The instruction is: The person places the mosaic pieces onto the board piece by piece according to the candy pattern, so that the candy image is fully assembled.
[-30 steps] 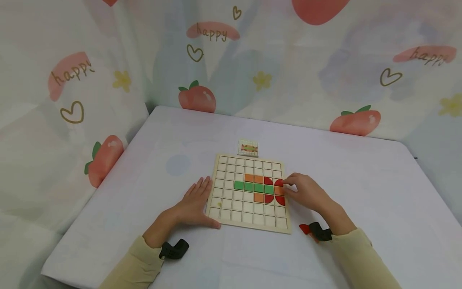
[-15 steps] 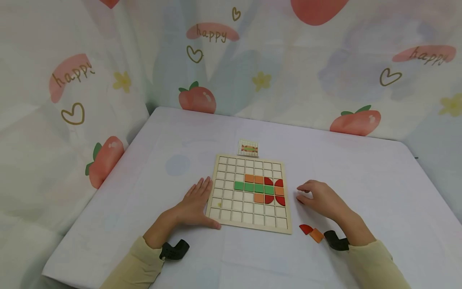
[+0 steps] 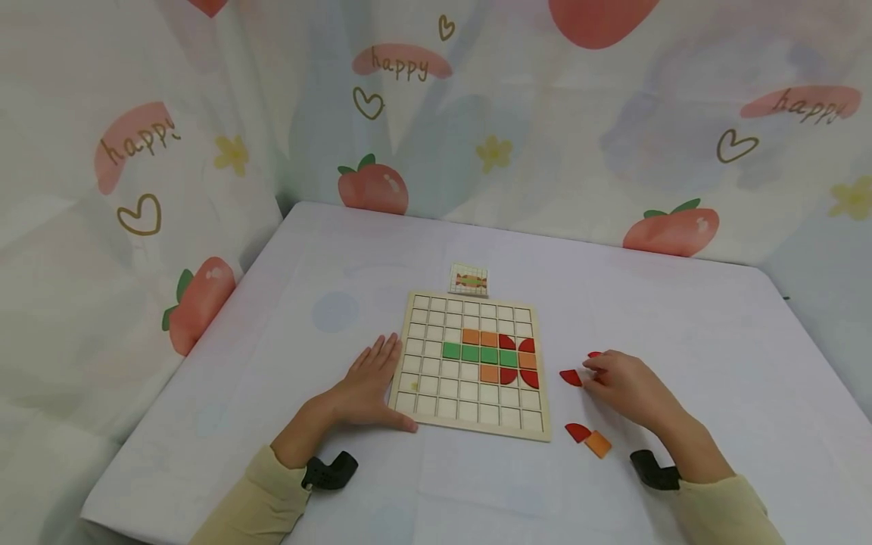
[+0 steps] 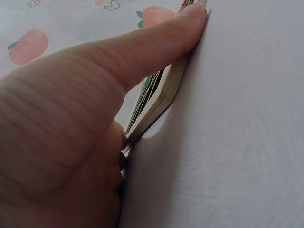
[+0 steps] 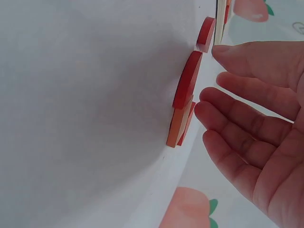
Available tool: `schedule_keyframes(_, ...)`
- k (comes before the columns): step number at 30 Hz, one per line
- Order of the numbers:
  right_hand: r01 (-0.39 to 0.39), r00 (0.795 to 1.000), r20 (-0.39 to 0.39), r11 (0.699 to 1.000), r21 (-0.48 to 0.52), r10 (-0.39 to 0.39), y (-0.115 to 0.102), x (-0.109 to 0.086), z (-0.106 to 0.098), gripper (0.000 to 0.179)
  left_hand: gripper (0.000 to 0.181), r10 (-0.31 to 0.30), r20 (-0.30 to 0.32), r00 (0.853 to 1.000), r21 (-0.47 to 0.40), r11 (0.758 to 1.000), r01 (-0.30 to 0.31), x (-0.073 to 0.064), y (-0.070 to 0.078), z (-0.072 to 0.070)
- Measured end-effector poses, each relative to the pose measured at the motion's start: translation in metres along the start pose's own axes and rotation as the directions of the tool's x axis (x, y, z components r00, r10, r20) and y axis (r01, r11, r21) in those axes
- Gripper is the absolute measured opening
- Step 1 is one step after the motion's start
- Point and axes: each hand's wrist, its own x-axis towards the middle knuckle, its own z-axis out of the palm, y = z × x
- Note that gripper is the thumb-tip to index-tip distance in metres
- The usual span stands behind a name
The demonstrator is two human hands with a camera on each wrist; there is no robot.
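A wooden grid board (image 3: 436, 409) lies on the table, with green and orange square tiles and red quarter-round tiles in its middle and right cells. My left hand (image 3: 371, 382) rests at its near left corner, fingers spread along the left side. In the left wrist view the thumb (image 4: 156, 45) lies along the board's front edge. To the right of the board, my right hand (image 3: 633, 386) is beside a loose red quarter-round tile (image 3: 571, 377). Another red tile (image 3: 595, 354) is partly hidden by its fingertips. In the right wrist view the fingers (image 5: 237, 109) are loosely bent, nothing visible between them.
Nearer me on the right lie a red quarter-round tile (image 3: 577, 432) and an orange square tile (image 3: 598, 443), touching. A small pattern card (image 3: 468, 280) lies beyond the board's far edge. A printed curtain (image 3: 545, 113) hangs behind the table.
My right hand has moved from the board's right edge rightward and toward me. Loose red tiles now show by its fingers. The left hand and the board stay still.
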Motion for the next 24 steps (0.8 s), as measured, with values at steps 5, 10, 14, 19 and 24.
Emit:
schedule_keyframes(5,-0.042,0.999,-0.018,0.999,0.017,0.042,0.005,-0.007,-0.002,0.029,0.127,-0.002,-0.004,1.0,0.002,1.0,0.002,0.0,-0.001,0.0)
schedule_keyframes(10,-0.026,0.998,-0.061,1.0,0.007,0.026,0.011,-0.01,-0.004,0.021,0.127,-0.002,-0.013,1.0,0.0,1.0,0.002,0.0,-0.001,0.001)
schedule_keyframes(14,-0.028,0.997,-0.065,1.0,-0.004,0.027,0.014,-0.01,-0.003,0.013,0.127,0.002,-0.013,1.0,0.003,1.0,-0.002,0.0,-0.001,0.001)
schedule_keyframes(19,-0.045,0.998,-0.053,0.999,-0.013,0.045,0.015,-0.01,-0.004,0.008,0.126,0.003,-0.012,1.0,0.001,1.0,-0.003,0.001,-0.002,0.001)
schedule_keyframes(24,-0.059,0.998,-0.024,0.998,-0.016,0.059,0.017,-0.007,-0.005,0.007,0.127,-0.005,-0.004,1.0,0.006,1.0,0.005,0.001,-0.003,0.002)
